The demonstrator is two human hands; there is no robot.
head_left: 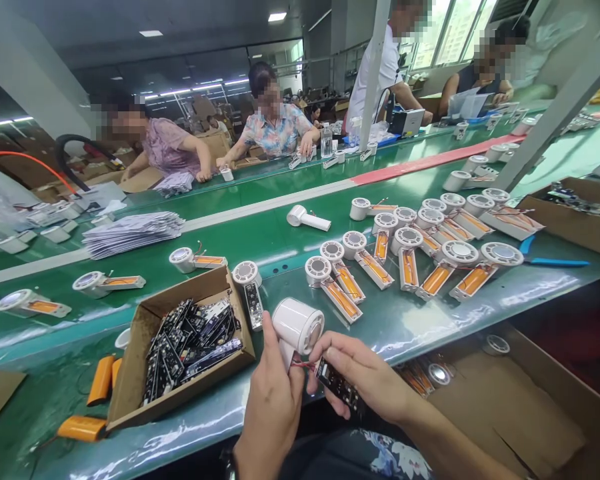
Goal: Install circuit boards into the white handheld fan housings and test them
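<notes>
My left hand point(275, 400) is closed around the handle of a white handheld fan housing point(296, 325), its round head tipped up above my fingers. In my right hand point(360, 373) is a black circuit board point(337, 387), pinched between thumb and fingers. Thin red wires point(304, 365) run between the housing and the board. Just left of my hands stands a cardboard box point(180, 393) filled with black circuit boards point(187, 350). Beside it lies a fan point(247, 273) with a black board in its handle.
Several open fans with orange batteries point(340, 300) lie on the green table to the right. Blue-handled pliers point(555, 261) are beyond them. Loose orange batteries point(83, 428) lie left of the box. Co-workers point(275, 123) sit across the belt. A stack of papers point(133, 235) lies at left.
</notes>
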